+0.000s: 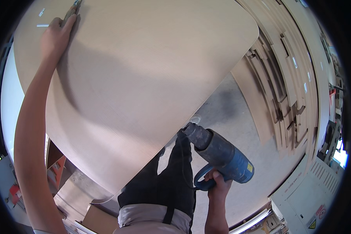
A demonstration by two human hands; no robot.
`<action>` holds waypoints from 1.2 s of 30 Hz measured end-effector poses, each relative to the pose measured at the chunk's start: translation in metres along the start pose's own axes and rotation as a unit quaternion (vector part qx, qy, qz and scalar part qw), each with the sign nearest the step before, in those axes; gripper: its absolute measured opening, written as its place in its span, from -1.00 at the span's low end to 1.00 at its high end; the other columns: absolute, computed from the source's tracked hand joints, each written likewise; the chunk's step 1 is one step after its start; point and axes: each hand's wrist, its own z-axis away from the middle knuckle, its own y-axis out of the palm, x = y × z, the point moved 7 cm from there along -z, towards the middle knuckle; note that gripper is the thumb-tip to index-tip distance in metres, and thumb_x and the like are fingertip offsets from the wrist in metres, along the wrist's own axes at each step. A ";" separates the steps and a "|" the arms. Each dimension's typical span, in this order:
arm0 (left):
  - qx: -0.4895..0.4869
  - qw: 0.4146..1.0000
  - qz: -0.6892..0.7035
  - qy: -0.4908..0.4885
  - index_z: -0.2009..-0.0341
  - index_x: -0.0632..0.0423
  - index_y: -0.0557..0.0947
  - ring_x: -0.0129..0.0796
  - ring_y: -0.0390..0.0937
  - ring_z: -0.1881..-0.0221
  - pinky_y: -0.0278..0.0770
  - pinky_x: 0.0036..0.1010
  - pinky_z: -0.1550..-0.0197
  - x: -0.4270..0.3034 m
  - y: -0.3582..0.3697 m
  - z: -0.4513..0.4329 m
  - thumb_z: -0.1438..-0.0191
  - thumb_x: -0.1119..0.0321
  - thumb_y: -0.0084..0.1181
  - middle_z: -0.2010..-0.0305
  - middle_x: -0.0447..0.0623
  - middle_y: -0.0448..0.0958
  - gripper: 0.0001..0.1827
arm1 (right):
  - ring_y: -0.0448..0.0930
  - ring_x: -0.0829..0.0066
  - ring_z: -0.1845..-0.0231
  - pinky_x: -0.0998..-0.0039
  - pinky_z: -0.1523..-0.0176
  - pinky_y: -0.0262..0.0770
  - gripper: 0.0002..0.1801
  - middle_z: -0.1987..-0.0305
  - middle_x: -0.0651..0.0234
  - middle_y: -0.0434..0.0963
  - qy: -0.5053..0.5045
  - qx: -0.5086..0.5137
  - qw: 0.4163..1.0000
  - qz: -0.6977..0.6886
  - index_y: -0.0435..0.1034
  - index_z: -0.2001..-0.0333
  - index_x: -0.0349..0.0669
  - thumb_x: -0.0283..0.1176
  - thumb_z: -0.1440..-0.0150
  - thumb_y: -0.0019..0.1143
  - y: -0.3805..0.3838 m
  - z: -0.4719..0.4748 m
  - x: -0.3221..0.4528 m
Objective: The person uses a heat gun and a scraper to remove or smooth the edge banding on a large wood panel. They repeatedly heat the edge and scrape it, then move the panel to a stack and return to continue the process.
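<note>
A large pale wood-toned panel (152,58) spreads before me, its near edge running diagonally past my legs. My left hand (56,38) reaches to its far left part, shut on a slim hand tool (71,11) whose tip is cut off by the picture's top. Low on the right, my right hand (218,180) grips the handle of a blue and black heat gun (225,155). The gun's dark nozzle points up and left, close to the panel's near edge in the picture; the actual gap is hard to judge. Two small pale strips (42,25) lie near my left hand.
Stacked boards and offcuts (280,73) with uneven ends line the right side. A light-coloured cabinet (307,193) bearing warning signs stands at lower right. Grey concrete floor (225,108) shows between panel and stack. An orange-red object (57,172) sits below the panel's left edge.
</note>
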 end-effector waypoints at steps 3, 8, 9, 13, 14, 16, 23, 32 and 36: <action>0.004 1.000 0.002 0.012 0.13 0.21 0.63 0.13 0.58 0.09 0.48 -0.14 0.01 0.001 0.002 -0.003 -0.08 -0.31 0.02 0.19 0.29 0.63 -0.27 | 0.48 0.39 0.57 0.37 0.40 0.48 -0.51 0.56 0.30 0.40 -0.001 0.004 1.000 0.002 0.36 0.15 -0.32 -0.26 0.10 0.32 0.001 0.007 -0.005; 0.005 1.000 0.014 0.023 0.12 0.23 0.63 0.15 0.58 0.09 0.46 -0.14 0.00 0.010 0.008 -0.008 -0.09 -0.31 0.00 0.21 0.31 0.63 -0.25 | 0.47 0.40 0.57 0.37 0.40 0.47 -0.50 0.57 0.30 0.39 -0.005 0.011 1.000 0.004 0.36 0.14 -0.32 -0.25 0.09 0.32 0.003 0.017 -0.013; -0.002 0.999 0.010 0.040 0.11 0.23 0.62 0.17 0.58 0.10 0.46 -0.14 0.00 0.009 0.008 -0.009 -0.10 -0.31 0.00 0.22 0.32 0.63 -0.26 | 0.47 0.40 0.57 0.37 0.40 0.47 -0.50 0.58 0.30 0.39 -0.006 0.008 1.000 0.005 0.36 0.14 -0.32 -0.26 0.09 0.32 0.002 0.019 -0.014; -0.002 0.999 0.000 0.032 0.11 0.23 0.62 0.17 0.58 0.11 0.47 -0.14 0.01 0.003 0.004 -0.007 -0.11 -0.31 0.00 0.23 0.32 0.63 -0.26 | 0.47 0.40 0.57 0.38 0.41 0.46 -0.53 0.58 0.30 0.39 -0.011 0.008 1.000 0.000 0.36 0.15 -0.32 -0.28 0.08 0.31 0.000 0.025 -0.019; 0.000 0.999 0.002 0.036 0.10 0.23 0.62 0.18 0.58 0.12 0.48 -0.13 0.02 -0.002 0.001 -0.005 -0.10 -0.31 0.00 0.23 0.32 0.63 -0.26 | 0.47 0.40 0.57 0.38 0.41 0.46 -0.54 0.58 0.30 0.39 -0.013 0.011 1.000 -0.003 0.36 0.16 -0.32 -0.28 0.08 0.31 0.000 0.026 -0.021; -0.006 1.000 0.016 0.019 0.19 0.26 0.61 0.18 0.59 0.19 0.49 -0.11 0.09 -0.010 -0.008 0.003 -0.09 -0.23 0.04 0.28 0.35 0.61 -0.32 | 0.47 0.40 0.57 0.38 0.41 0.46 -0.56 0.57 0.29 0.40 -0.009 0.013 1.000 -0.005 0.35 0.18 -0.32 -0.29 0.07 0.30 0.000 0.029 -0.024; -0.025 0.998 0.048 -0.022 0.34 0.30 0.62 0.18 0.60 0.28 0.50 -0.08 0.17 -0.027 -0.027 0.021 -0.08 -0.12 0.08 0.36 0.39 0.60 -0.41 | 0.48 0.40 0.56 0.38 0.39 0.46 -0.59 0.56 0.29 0.41 -0.002 0.008 1.000 -0.002 0.34 0.21 -0.32 -0.33 0.08 0.29 0.000 0.044 -0.038; -0.026 0.998 0.063 0.006 0.31 0.33 0.65 0.18 0.61 0.26 0.53 -0.09 0.15 -0.020 -0.023 0.018 -0.06 -0.12 0.10 0.33 0.40 0.62 -0.39 | 0.56 0.37 0.51 0.37 0.28 0.50 -0.70 0.55 0.23 0.53 -0.003 0.034 0.999 -0.003 0.42 0.22 -0.37 -0.43 0.02 0.25 -0.002 0.064 -0.051; -0.030 0.997 0.070 0.008 0.30 0.32 0.66 0.17 0.62 0.26 0.54 -0.09 0.15 -0.021 -0.022 0.018 -0.06 -0.12 0.10 0.34 0.39 0.62 -0.39 | 0.55 0.38 0.52 0.38 0.28 0.49 -0.69 0.54 0.23 0.53 0.004 0.028 1.000 0.000 0.42 0.21 -0.38 -0.43 0.03 0.22 -0.004 0.070 -0.055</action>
